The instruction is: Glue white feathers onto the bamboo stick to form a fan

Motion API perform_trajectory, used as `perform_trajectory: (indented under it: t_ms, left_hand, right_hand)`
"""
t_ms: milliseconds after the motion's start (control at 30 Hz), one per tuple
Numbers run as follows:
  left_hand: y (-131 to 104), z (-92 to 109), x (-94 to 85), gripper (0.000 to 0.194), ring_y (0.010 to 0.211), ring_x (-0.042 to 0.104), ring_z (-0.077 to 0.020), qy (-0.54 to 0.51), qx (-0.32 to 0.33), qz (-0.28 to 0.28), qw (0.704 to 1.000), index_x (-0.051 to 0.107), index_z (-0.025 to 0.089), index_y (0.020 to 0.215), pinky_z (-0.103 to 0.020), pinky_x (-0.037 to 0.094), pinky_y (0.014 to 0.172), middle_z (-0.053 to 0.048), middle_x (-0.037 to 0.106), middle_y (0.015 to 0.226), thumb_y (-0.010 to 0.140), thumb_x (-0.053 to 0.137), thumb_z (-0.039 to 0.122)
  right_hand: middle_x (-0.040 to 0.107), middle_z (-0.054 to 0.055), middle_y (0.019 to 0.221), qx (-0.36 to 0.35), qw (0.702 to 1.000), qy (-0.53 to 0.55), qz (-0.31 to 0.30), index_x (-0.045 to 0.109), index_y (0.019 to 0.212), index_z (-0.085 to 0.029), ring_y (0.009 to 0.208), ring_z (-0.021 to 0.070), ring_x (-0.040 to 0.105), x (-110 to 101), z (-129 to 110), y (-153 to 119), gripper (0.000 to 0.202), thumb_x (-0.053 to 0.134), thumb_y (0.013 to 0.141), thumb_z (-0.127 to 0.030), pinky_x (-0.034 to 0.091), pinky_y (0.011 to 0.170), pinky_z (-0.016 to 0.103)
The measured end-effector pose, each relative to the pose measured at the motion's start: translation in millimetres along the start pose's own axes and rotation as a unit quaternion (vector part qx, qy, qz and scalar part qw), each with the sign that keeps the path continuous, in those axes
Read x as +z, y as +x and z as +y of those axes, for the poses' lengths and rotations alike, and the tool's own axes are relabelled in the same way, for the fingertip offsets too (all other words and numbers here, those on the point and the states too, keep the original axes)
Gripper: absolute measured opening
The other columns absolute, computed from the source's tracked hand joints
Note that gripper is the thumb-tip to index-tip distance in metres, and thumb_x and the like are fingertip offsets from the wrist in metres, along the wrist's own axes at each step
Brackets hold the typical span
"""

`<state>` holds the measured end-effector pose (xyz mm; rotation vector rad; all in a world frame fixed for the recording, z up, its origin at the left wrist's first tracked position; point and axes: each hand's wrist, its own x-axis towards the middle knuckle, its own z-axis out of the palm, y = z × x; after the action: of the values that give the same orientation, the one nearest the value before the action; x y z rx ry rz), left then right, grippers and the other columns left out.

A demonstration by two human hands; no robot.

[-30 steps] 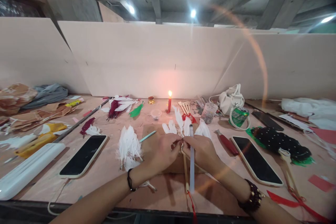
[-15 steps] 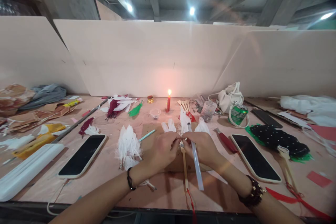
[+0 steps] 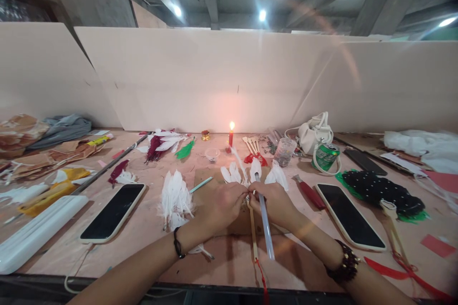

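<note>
Just beyond the meeting fingertips rises a slender white feather (image 3: pixel 239 158), its hidden base apparently pinched by the left hand (image 3: pixel 226 202), while the right hand (image 3: pixel 276 202) has thumb and finger closed around a clear stick (image 3: pixel 265 226) slanting back toward the wearer. The feather should handle as light, soft and easily crushed, best gripped by its quill; the stick looks smooth and fairly stiff. Compared with half a second ago, the feather leans further left, showing a thinner edge.
</note>
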<state>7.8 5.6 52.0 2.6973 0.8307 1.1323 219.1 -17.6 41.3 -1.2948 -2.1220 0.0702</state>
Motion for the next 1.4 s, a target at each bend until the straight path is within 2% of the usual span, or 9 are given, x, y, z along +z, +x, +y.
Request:
perform_trajectory:
  t_ms: [100,233,467,633,767,1000,1233,1400]
  left_hand:
    - [1,6,-3.7,0.020,0.078,0.069,-0.0194,-0.003,-0.016,-0.010,1.000,0.068,0.021,0.087,-0.029,0.049,0.073,-0.003,0.074,0.083,0.100,0.056,0.011]
    - [3,12,-6.8,0.016,0.074,0.063,-0.0173,-0.064,-0.032,0.003,0.997,0.060,0.021,0.082,-0.028,0.045,0.070,-0.001,0.068,0.078,0.095,0.056,0.013]
    - [5,5,-4.2,0.011,0.072,0.058,-0.0158,-0.120,-0.046,-0.020,0.992,0.057,0.022,0.080,-0.027,0.044,0.070,0.001,0.063,0.076,0.089,0.056,0.016]
    - [7,7,-5.4,0.012,0.074,0.060,-0.0160,-0.154,-0.059,-0.017,0.986,0.062,0.021,0.084,-0.027,0.045,0.071,0.000,0.067,0.079,0.095,0.056,0.019]
    - [7,5,-5.2,0.017,0.073,0.058,-0.0151,-0.179,-0.052,-0.016,0.982,0.062,0.021,0.085,-0.026,0.043,0.070,0.001,0.064,0.077,0.100,0.056,0.020]
    - [5,4,-3.6,0.017,0.082,0.063,-0.0172,-0.180,-0.048,-0.029,0.982,0.064,0.021,0.090,-0.029,0.047,0.079,-0.001,0.069,0.086,0.104,0.053,0.021]
    - [4,12,-2.8,0.014,0.079,0.064,-0.0182,-0.207,-0.078,-0.021,0.975,0.061,0.021,0.085,-0.030,0.047,0.076,-0.002,0.070,0.083,0.097,0.055,0.019]
    - [7,12,-4.2,0.015,0.078,0.061,-0.0174,-0.227,-0.112,-0.040,0.967,0.061,0.021,0.081,-0.029,0.046,0.077,-0.001,0.069,0.082,0.096,0.058,0.023]
  right_hand:
    - [0.068,-0.001,0.065,0.007,1.000,0.015,-0.013,0.066,0.081,-0.023,0.058,0.0152,0.060,-3,-4,-1,0.010,0.064,0.091,-0.022,0.035,0.061,0.024]
    - [0.066,-0.002,0.064,0.003,0.999,0.036,-0.007,0.065,0.077,-0.023,0.059,0.0148,0.058,-6,-6,-1,0.014,0.065,0.091,-0.024,0.036,0.063,0.024]
    - [0.064,-0.002,0.061,-0.006,0.999,0.038,0.000,0.064,0.071,-0.023,0.058,0.0148,0.054,-2,0,2,0.019,0.067,0.090,-0.026,0.035,0.062,0.025]
    - [0.069,-0.001,0.066,-0.015,0.996,0.091,-0.012,0.070,0.080,-0.023,0.061,0.0156,0.058,-10,1,3,0.014,0.063,0.092,-0.025,0.037,0.063,0.026]
    - [0.066,-0.003,0.064,-0.011,0.993,0.119,-0.017,0.068,0.083,-0.023,0.058,0.0141,0.056,-16,-1,5,0.015,0.060,0.094,-0.028,0.035,0.061,0.026]
    - [0.058,-0.005,0.061,0.006,0.996,0.088,-0.013,0.060,0.078,-0.022,0.056,0.0124,0.048,-5,-2,5,0.011,0.060,0.089,-0.023,0.030,0.060,0.025]
    - [0.055,-0.005,0.060,0.004,1.000,0.027,0.008,0.055,0.074,-0.022,0.055,0.0122,0.049,-3,-9,1,0.012,0.061,0.084,-0.019,0.028,0.060,0.025]
    - [0.058,-0.004,0.063,-0.017,1.000,-0.001,0.003,0.054,0.074,-0.023,0.058,0.0136,0.052,1,0,1,0.012,0.062,0.083,-0.020,0.029,0.062,0.026]
